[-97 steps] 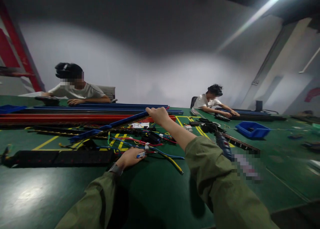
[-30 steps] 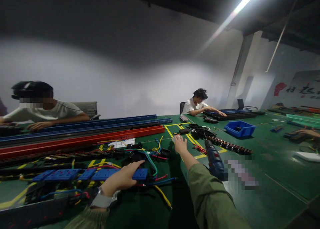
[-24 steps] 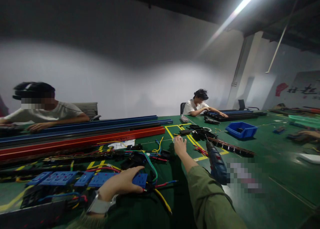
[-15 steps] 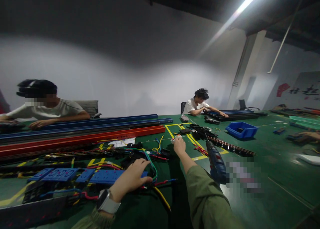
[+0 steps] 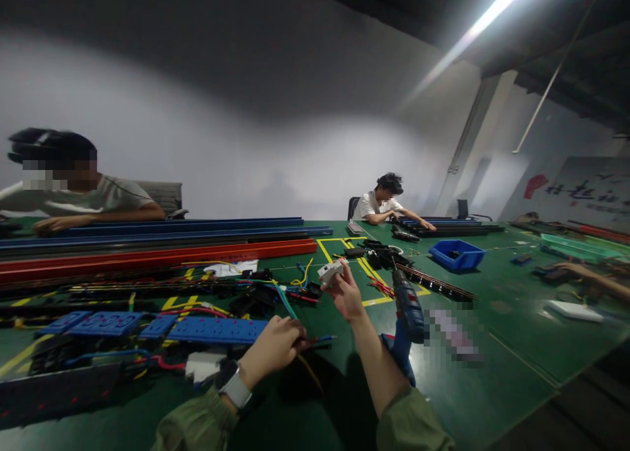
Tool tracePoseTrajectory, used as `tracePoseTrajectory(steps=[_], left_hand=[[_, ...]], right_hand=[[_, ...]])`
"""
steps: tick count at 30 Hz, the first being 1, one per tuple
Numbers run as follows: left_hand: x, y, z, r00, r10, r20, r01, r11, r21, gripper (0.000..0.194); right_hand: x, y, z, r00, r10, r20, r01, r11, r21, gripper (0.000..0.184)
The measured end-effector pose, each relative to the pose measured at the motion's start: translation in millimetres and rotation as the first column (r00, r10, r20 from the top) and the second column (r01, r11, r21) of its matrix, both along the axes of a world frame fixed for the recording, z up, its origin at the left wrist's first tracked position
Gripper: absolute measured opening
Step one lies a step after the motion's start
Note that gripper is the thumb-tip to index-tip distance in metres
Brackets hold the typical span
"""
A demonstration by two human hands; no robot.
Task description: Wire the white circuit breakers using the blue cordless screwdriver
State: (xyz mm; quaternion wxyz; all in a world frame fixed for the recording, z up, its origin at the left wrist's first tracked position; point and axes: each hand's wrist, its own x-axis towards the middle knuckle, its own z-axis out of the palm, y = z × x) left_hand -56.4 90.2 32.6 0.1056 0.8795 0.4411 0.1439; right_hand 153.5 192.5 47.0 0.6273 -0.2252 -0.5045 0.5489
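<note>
My right hand [image 5: 348,297] is raised over the table, its fingers closed around a small white plastic block [image 5: 331,273] with dark openings. My left hand [image 5: 275,347], with a watch at its wrist, is curled over a bundle of wires [image 5: 322,339]; red, blue and black ends stick out past its fingertips. A green wire [image 5: 285,300] rises behind that hand. To its left lies a blue socket strip [image 5: 216,331]. Another white block [image 5: 204,367] sits by the left wrist. Close to my right forearm stands a blue cordless drill [image 5: 407,306].
Long red [image 5: 162,257] and blue rails cross the table's far left. A blue bin [image 5: 456,255] stands to the right, beyond a busbar strip [image 5: 436,280]. Two people sit across the table, and another person's arm [image 5: 600,280] reaches in from the right.
My right hand has lifted the white block and turned it into clearer view. My left hand has moved right and its fingers have closed over the wires. The head view has shifted slightly.
</note>
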Motion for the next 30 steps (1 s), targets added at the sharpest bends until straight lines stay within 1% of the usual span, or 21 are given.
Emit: tracePoseTrajectory(steps=[2, 5, 8, 10, 13, 16, 19, 22, 26, 30], left_hand=[[1.7, -2.5, 0.4, 1.0, 0.014, 0.007, -0.014, 1.0, 0.015, 0.03], [6.0, -4.6, 0.7, 0.998, 0.058, 0.018, -0.059, 0.997, 0.051, 0.035], [9.0, -3.9, 0.0, 0.994, 0.111, -0.005, -0.11, 0.991, 0.077, 0.036], [9.7, -2.9, -1.2, 0.993, 0.119, -0.015, -0.117, 0.987, 0.108, 0.037], [10.4, -2.2, -3.4, 0.991, 0.13, -0.013, -0.127, 0.981, 0.147, 0.038], [12.1, -3.0, -5.4, 0.99, 0.138, -0.003, -0.135, 0.977, 0.166, 0.038], [14.2, -4.6, -6.5, 0.99, 0.137, 0.029, -0.14, 0.974, 0.176, 0.037], [15.6, -6.1, -6.8, 0.988, 0.145, 0.052, -0.151, 0.974, 0.169, 0.036], [16.4, -6.8, -7.2, 0.985, 0.164, 0.047, -0.17, 0.97, 0.174, 0.037], [17.1, -5.3, -7.7, 0.987, 0.162, 0.022, -0.163, 0.969, 0.185, 0.035]], right_hand=[[5.9, -16.7, 0.7, 1.0, -0.011, 0.003, 0.011, 1.0, 0.0, 0.044], [16.5, -35.4, -3.0, 0.989, -0.104, 0.101, 0.102, 0.995, 0.024, 0.042], [25.3, -47.5, -13.4, 0.93, -0.229, 0.287, 0.22, 0.973, 0.063, 0.046], [28.6, -52.1, -22.8, 0.88, -0.275, 0.387, 0.264, 0.961, 0.081, 0.046], [29.2, -55.1, -35.9, 0.84, -0.251, 0.481, 0.236, 0.967, 0.092, 0.043], [26.1, -56.7, -42.8, 0.802, -0.209, 0.559, 0.174, 0.978, 0.117, 0.041], [21.6, -60.1, -43.4, 0.771, -0.196, 0.607, 0.125, 0.98, 0.158, 0.039], [17.7, -64.3, -42.1, 0.758, -0.174, 0.629, 0.08, 0.981, 0.175, 0.039], [14.9, -66.1, -43.2, 0.754, -0.172, 0.634, 0.081, 0.982, 0.17, 0.039], [14.5, -65.3, -44.5, 0.746, -0.168, 0.644, 0.073, 0.982, 0.172, 0.04]])
